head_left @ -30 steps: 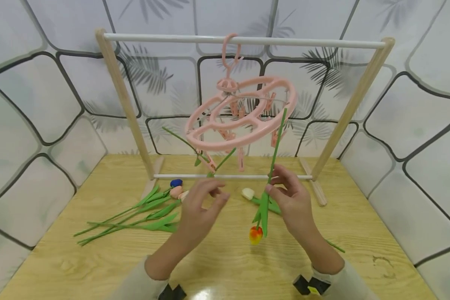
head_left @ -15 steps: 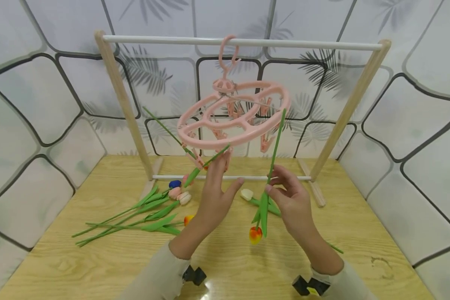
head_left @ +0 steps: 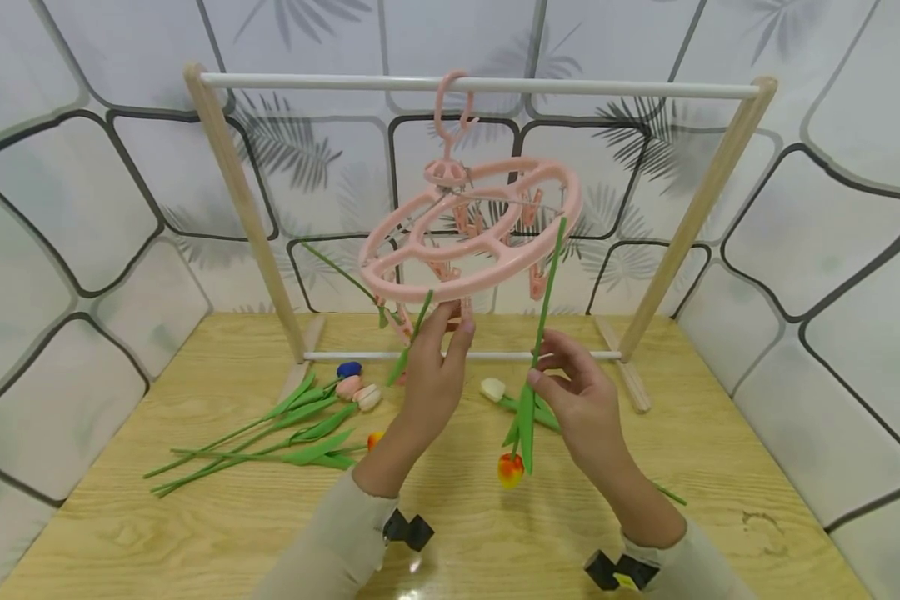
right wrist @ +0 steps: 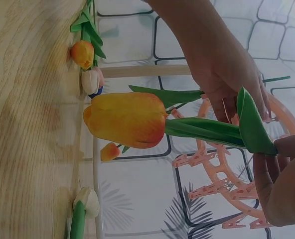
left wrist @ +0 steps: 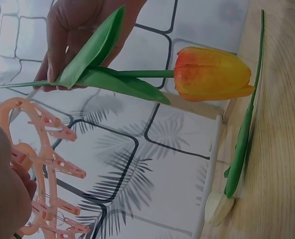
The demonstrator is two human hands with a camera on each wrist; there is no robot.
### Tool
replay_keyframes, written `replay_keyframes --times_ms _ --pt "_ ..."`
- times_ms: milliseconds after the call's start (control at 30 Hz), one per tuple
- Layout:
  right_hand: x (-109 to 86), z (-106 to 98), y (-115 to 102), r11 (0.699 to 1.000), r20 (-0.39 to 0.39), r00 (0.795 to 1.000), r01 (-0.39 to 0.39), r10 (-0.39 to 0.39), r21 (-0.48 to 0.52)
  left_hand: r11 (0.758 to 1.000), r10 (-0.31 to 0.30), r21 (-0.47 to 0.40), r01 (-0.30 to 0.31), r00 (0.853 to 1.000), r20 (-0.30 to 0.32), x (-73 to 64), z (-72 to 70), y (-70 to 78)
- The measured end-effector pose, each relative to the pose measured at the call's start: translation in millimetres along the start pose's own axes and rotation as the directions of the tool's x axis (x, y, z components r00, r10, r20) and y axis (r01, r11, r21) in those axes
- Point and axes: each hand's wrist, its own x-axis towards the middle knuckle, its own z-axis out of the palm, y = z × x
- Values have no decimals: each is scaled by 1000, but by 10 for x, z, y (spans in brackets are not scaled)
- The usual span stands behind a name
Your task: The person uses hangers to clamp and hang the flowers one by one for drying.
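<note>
My right hand (head_left: 588,408) pinches the stem of an orange-yellow tulip (head_left: 511,470), its bloom pointing down and its green stem rising past the front right of a pink round clip hanger (head_left: 487,275). Under the hanger's front rim, my left hand (head_left: 433,383) pinches a pink clothespin (head_left: 467,309) between thumb and fingers. In the left wrist view, that clothespin (left wrist: 20,157) is partly hidden by the hand. Green stems (head_left: 337,268) of tulips hang at the hanger's left side, close to a clothespin (head_left: 400,325). The right wrist view shows one hanging orange bloom (right wrist: 110,152).
The hanger hooks over the white bar (head_left: 607,87) of a wooden-legged rack. Several tulips with blue (head_left: 349,369), pink and white blooms lie at the left of the table (head_left: 195,542). A white tulip (head_left: 492,388) lies behind my right hand. Patterned walls surround the table.
My left hand has risen from below the hanger to a clothespin at its front rim and taken hold of it. The hanger has swung slightly left. My right hand stays almost still with the tulip.
</note>
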Motion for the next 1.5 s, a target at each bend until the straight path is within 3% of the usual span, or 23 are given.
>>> replay_keyframes --times_ms 333,467,600,700,833,967,1100,1333,1500 --pt "5 7 11 1000 12 1000 -7 7 -4 990 -41 -142 28 995 -88 -28 12 29" --pt "15 30 11 1000 15 1000 -3 3 10 984 3 -176 -24 993 -118 -46 5 62" --pt "40 76 13 1000 15 1000 11 -12 28 985 59 -152 -81 988 -143 -48 -18 79" --pt "73 124 14 999 16 999 34 -35 40 987 71 -133 -89 989 -134 -37 -45 98" --pt "132 197 14 997 25 998 64 -65 49 979 5 -200 -25 995 -99 -31 -70 151" --pt "178 247 30 996 5 998 68 -68 49 938 -107 -337 87 993 -42 -35 -67 204" --pt "192 275 48 996 -14 997 72 -72 47 910 -168 -381 161 986 15 -29 -76 250" --pt "180 308 66 995 -29 995 97 -97 17 869 -182 -462 180 982 40 -11 -78 265" --pt "178 311 84 989 -47 988 147 -148 -24 864 -206 -460 204 977 45 -16 -89 260"
